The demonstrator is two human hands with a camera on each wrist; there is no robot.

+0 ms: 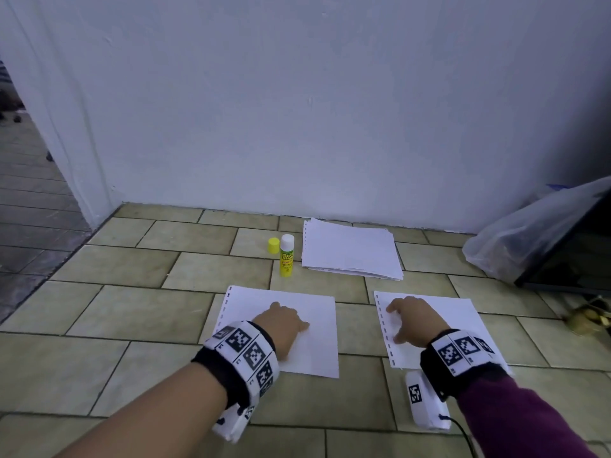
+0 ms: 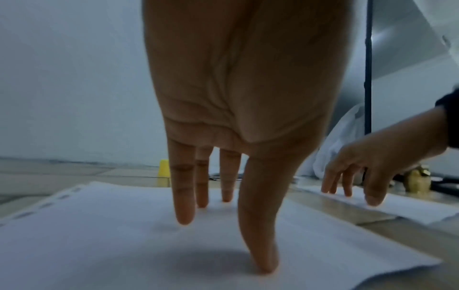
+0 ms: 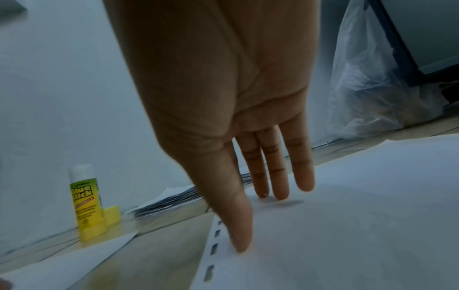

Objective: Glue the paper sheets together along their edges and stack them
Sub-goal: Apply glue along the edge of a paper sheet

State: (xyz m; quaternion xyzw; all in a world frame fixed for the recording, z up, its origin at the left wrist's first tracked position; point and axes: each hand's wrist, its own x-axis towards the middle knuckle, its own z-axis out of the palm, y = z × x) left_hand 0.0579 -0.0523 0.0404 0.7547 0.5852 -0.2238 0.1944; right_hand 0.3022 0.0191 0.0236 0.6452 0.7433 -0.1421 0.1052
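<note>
Two punched paper sheets lie side by side on the tiled floor: the left sheet (image 1: pixel 307 325) under the left hand (image 1: pixel 281 325), the right sheet (image 1: pixel 463 319) under the right hand (image 1: pixel 413 319), both hands with straight, spread fingers touching paper. Behind them stand an uncapped glue stick (image 1: pixel 286 256), its yellow cap (image 1: pixel 273 245) and the paper stack (image 1: pixel 350 249). Only the right wrist view shows the thumb (image 3: pixel 238 225) beside the punched holes.

A plain white wall (image 1: pixel 297 110) rose behind a floor (image 1: pixel 132 309) of beige rectangular tiles laid in a staggered pattern. At the left the wall ended at a corner, past which darker grey flooring (image 1: pixel 29 206) ran on. By the right edge, a clear plastic bag (image 1: pixel 515 242) lay slumped against a dark framed panel (image 1: pixel 572 256) under dim, bluish light.
</note>
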